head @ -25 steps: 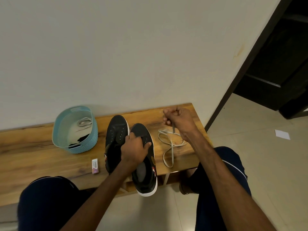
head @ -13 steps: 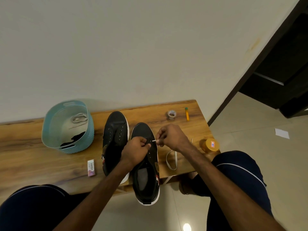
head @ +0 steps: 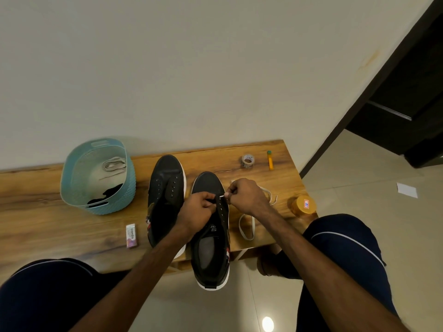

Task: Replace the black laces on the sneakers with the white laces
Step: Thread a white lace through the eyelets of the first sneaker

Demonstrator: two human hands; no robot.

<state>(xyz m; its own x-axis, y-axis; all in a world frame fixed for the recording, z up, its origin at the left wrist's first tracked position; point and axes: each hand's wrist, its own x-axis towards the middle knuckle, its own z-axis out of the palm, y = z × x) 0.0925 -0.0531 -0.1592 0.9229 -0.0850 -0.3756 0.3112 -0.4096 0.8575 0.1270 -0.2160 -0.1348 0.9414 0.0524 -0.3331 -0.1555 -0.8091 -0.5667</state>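
Black canvas sneaker, white lace tip presented at its toe-end eyelets; threading in hand.

Right grip (head: pixel 247 196) pinches the stiff tip of the white lace (head: pixel 247 237), tip pointing to nine o'clock. Left grip (head: pixel 196 209) is clenched on the eyelet flap of the near sneaker (head: pixel 211 248), whose heel overhangs the desk (head: pixel 36 212) edge at six o'clock. Lace slack lies looped on the desk at four o'clock of the grips. Second sneaker (head: pixel 166 188), eyelets bare, sits just beside at nine o'clock. Blue basket (head: pixel 115 207), further out towards nine o'clock, holds the black laces (head: pixel 109 194) and another pale lace (head: pixel 114 164). Method, as judged: pull the flap taut so the hole gapes and keep the pinch close behind the tip. Enter the eyelet straight, draw through without twisting the flat band, and even both ends before crossing.
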